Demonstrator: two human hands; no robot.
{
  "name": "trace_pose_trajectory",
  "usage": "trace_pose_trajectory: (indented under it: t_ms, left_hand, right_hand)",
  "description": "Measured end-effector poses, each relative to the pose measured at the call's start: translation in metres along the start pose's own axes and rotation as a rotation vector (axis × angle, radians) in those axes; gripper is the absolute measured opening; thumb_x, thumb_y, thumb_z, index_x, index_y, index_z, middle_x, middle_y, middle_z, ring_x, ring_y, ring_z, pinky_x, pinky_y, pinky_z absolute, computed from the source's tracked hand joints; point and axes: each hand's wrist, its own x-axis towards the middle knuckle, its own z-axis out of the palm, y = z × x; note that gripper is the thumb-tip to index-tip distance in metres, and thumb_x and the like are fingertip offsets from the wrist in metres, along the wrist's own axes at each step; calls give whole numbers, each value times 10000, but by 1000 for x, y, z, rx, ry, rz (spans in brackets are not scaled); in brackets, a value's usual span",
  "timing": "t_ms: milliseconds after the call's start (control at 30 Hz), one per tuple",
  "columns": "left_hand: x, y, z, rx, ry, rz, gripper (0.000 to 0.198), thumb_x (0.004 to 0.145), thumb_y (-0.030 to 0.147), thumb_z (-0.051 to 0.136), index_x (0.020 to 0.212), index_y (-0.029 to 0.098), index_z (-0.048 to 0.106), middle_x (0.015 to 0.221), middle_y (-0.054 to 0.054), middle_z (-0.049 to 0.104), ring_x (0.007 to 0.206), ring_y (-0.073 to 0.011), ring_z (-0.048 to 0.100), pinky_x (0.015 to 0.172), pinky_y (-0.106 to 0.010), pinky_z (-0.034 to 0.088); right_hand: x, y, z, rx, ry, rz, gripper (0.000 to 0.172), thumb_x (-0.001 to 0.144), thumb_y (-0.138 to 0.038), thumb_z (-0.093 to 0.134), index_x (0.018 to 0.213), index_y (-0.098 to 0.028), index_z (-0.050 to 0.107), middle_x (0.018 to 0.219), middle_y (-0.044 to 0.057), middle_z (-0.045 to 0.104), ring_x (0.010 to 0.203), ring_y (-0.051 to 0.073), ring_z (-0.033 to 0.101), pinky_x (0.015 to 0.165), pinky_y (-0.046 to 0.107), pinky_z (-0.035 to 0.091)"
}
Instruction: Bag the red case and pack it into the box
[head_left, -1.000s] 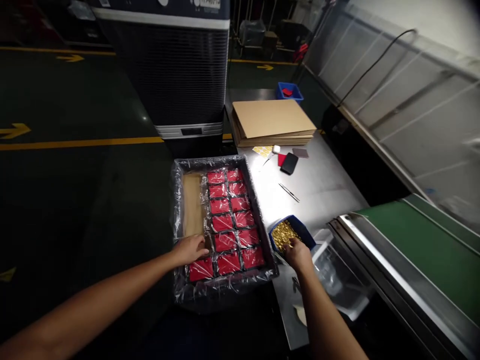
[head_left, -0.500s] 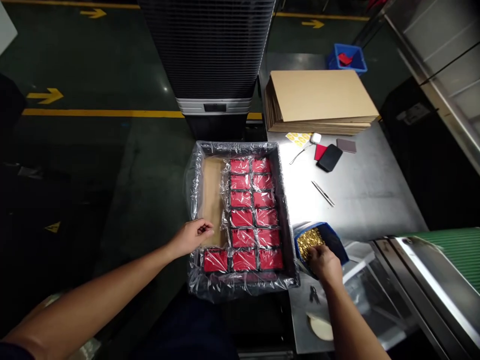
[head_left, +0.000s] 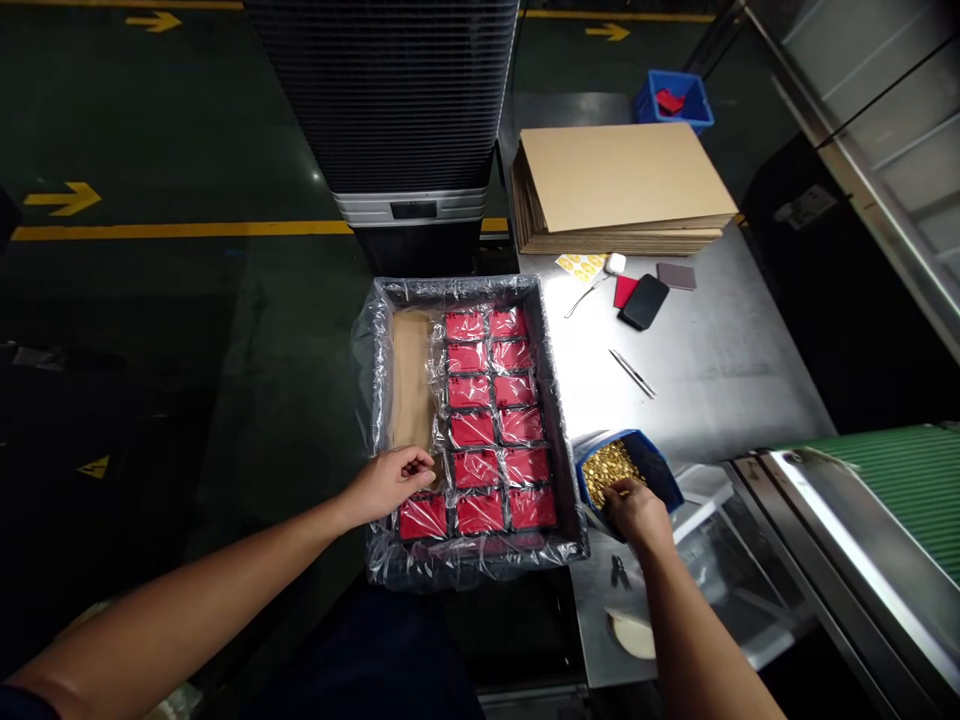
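My left hand (head_left: 390, 485) hovers at the near end of a cardboard liner strip (head_left: 411, 380), just above the red packets (head_left: 480, 430) wrapped in clear plastic. Its fingers are curled, and I cannot tell whether they hold anything small. The packets lie in two columns inside a dark tray (head_left: 457, 288) lined with clear film. My right hand (head_left: 637, 510) reaches into a blue bin (head_left: 652, 465) with its fingertips among loose gold-coloured pieces (head_left: 606, 472). The fingers hide part of the pile.
A steel table (head_left: 720, 400) holds a stack of flattened cardboard (head_left: 622, 190), tweezers (head_left: 632, 373), a black case (head_left: 643, 301) and a blue bin of red items (head_left: 671, 100). A green conveyor belt (head_left: 885, 480) runs at the right. A tall grilled unit (head_left: 382, 90) stands behind the tray.
My view has swung and tilted further down. My left hand has lifted from the nearest red packet towards the cardboard strip. My right hand stays in the gold pieces.
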Motion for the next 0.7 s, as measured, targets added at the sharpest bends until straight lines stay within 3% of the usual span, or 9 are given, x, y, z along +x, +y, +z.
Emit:
trace_pose_trajectory:
  t_ms: [167,300,467,600,700]
  left_hand:
    - [2,7,4,-18,-23,21,259,839,395,587,980,187,651,953,-32,694,837,-182,637,773,-283,480]
    - [9,20,18,-48,-59,45,250,846,398,582,956,184,650,898,-27,694,792,-178,641,730,-278,489]
    - [7,61,55,-94,-125,137,218,851,362,585,946,180,658,906,-27,693,810,-170,627,738,-273,472]
    - [-6,102,88,-127,-242,256,174,852,332,597,931,191,664,924,-14,690,884,-165,627,794,-265,462]
    - [-18,126,111,-139,-362,338,182,859,334,595,929,184,669,905,-14,688,856,-156,627,775,-256,462]
  right_hand:
    - [-8,-2,-7,243,98,90,195,793,-342,659,737,-156,661,663,29,615,671,175,533,693,324,390]
    - [-28,-18,-11,655,105,150,236,676,-362,716,743,-142,664,708,74,647,629,167,498,590,303,357]
    - [-112,-52,-5,1332,-117,152,594,522,-572,811,913,-151,658,874,89,692,547,104,468,459,237,340]
    - [-194,-62,-3,1728,-85,210,513,577,-609,812,854,-216,632,776,-8,607,539,51,418,435,164,328]
    - [-238,-52,-9,2031,5,223,396,648,-536,819,812,-226,634,702,-53,489,541,25,391,438,120,345]
